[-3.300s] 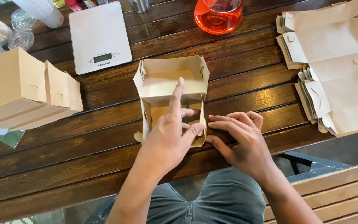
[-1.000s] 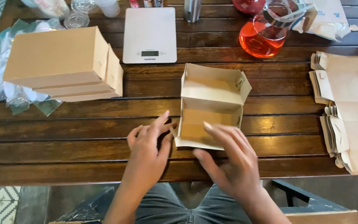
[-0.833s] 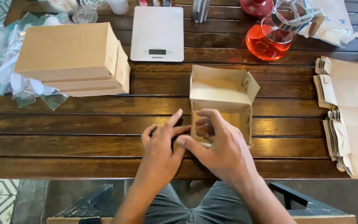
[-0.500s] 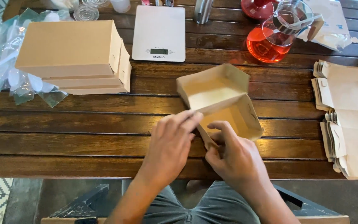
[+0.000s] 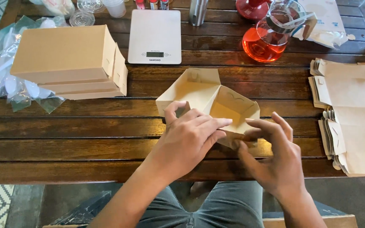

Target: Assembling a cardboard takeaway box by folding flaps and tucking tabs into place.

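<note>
— Folding the half-made cardboard box (image 5: 210, 99) is the work in hand, I think. It lies open near the middle of the wooden table (image 5: 85, 135), a little toward the near edge, turned at an angle.

— How are the hands placed on it?

— The left hand (image 5: 189, 137) lies over the near left wall of the box, palm down, fingers stretched together toward the right and the thumb raised against the wall. The right hand (image 5: 271, 158) is at the near right corner. Its thumb and first fingers pinch a small flap there, the other fingers are spread apart above.

— How to do this step well?

— In my judgement, the left hand should press the wall steady while the right one guides the flap along its crease, slowly, so the thin card does not tear or bend wrongly.

— What is around?

— A stack of finished boxes (image 5: 70, 61) stands toward the far left corner, a kitchen scale (image 5: 155, 36) at the far edge, a glass jug with red liquid (image 5: 265, 40) beside it, and flat unfolded boxes (image 5: 353, 114) along the right edge.
</note>
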